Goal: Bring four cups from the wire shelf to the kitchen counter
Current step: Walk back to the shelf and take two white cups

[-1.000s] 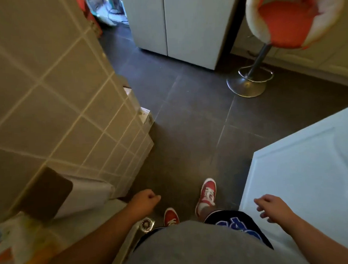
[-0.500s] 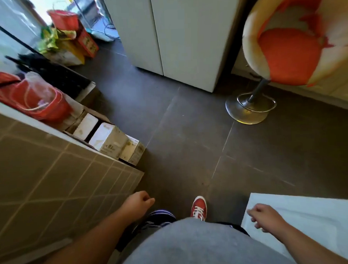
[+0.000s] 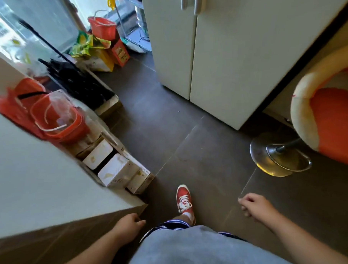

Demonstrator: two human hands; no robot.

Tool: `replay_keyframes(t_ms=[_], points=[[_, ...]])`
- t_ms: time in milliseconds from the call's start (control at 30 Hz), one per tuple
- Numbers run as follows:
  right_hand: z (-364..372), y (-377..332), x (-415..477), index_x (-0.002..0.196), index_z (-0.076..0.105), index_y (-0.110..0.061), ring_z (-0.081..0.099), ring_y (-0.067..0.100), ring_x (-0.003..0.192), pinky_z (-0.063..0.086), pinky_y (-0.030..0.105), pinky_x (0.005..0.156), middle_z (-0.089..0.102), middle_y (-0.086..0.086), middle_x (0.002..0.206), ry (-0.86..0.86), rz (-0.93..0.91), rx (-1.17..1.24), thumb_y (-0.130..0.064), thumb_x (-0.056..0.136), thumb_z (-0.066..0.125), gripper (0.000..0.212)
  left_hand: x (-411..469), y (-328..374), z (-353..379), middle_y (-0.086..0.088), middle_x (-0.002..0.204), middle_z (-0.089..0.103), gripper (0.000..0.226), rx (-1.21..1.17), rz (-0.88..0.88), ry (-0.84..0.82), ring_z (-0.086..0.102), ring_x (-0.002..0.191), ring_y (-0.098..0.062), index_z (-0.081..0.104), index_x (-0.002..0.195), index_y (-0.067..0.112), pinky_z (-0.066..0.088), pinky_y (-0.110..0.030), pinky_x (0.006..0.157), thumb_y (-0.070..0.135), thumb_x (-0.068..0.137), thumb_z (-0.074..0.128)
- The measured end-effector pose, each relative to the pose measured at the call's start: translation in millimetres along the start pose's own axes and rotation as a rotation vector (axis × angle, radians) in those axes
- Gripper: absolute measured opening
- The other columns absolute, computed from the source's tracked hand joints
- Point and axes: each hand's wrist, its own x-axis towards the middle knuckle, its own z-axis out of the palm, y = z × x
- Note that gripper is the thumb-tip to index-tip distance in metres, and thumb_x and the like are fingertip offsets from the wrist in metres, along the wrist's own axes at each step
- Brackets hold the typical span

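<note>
Both hands are empty: the left hand [image 3: 129,225] hangs with its fingers loosely curled beside the corner of the white desk [image 3: 37,177], and the right hand [image 3: 256,206] hangs over the dark tiled floor [image 3: 189,143], its fingers half bent around nothing. No cups and no wire shelf show in this view, so where they stand cannot be told. One red shoe [image 3: 184,199] is planted forward between a red bucket [image 3: 59,119] and a bar stool [image 3: 280,157]. Judging by the empty hands, at least one carry remains
</note>
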Motion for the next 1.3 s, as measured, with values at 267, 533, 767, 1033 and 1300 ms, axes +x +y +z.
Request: replay_keyframes(t_ms=[267, 533, 767, 1033, 1300], points=[[-67, -70, 41, 0.087, 0.064, 0.008, 0.055, 0.019, 0.054, 0.038, 0.022, 0.047, 0.064, 0.009, 0.070, 0.036, 0.088, -0.047, -0.018, 0.091, 0.061, 0.026, 50, 125, -91, 0.000, 0.101, 0.068, 0.026, 0.014, 0.147, 0.003, 0.065, 0.090, -0.014, 0.066, 0.104, 0.023, 0.055, -0.033, 0.084, 0.043, 0.092, 0.054], [-107, -125, 130, 0.074, 0.060, -0.003, 0.054, 0.019, 0.049, 0.035, 0.022, 0.044, 0.062, 0.009, 0.064, -0.004, 0.136, -0.149, -0.018, 0.090, 0.062, 0.023, 106, 219, -168, -0.001, 0.092, 0.068, 0.024, -0.101, 0.200, 0.096, 0.065, 0.082, -0.015, 0.064, 0.095, 0.020, 0.054, -0.032, 0.071, 0.042, 0.092, 0.055], [-129, -241, 238, 0.060, 0.058, -0.015, 0.057, 0.017, 0.045, 0.042, 0.023, 0.052, 0.065, 0.001, 0.052, -0.073, 0.034, -0.320, -0.029, 0.083, 0.068, 0.029, 139, 226, -240, -0.005, 0.089, 0.067, 0.021, -0.226, 0.032, 0.120, 0.065, 0.080, -0.019, 0.062, 0.091, 0.016, 0.054, -0.038, 0.077, 0.036, 0.094, 0.055], [-93, -446, 323, 0.065, 0.058, -0.013, 0.052, 0.017, 0.040, 0.040, 0.024, 0.049, 0.062, 0.001, 0.052, -0.223, -0.217, -0.517, -0.028, 0.084, 0.068, 0.026, 140, 186, -285, -0.008, 0.093, 0.070, 0.024, -0.505, -0.182, 0.192, 0.066, 0.085, -0.023, 0.064, 0.095, 0.015, 0.053, -0.034, 0.077, 0.037, 0.094, 0.056], [-10, -622, 369, 0.066, 0.062, -0.012, 0.058, 0.017, 0.046, 0.050, 0.033, 0.059, 0.064, 0.002, 0.055, -0.252, -0.415, -0.623, -0.029, 0.083, 0.068, 0.024, 187, 127, -343, -0.008, 0.082, 0.067, 0.023, -0.688, -0.304, 0.127, 0.062, 0.076, -0.023, 0.063, 0.079, 0.016, 0.045, -0.030, 0.068, 0.033, 0.092, 0.057]])
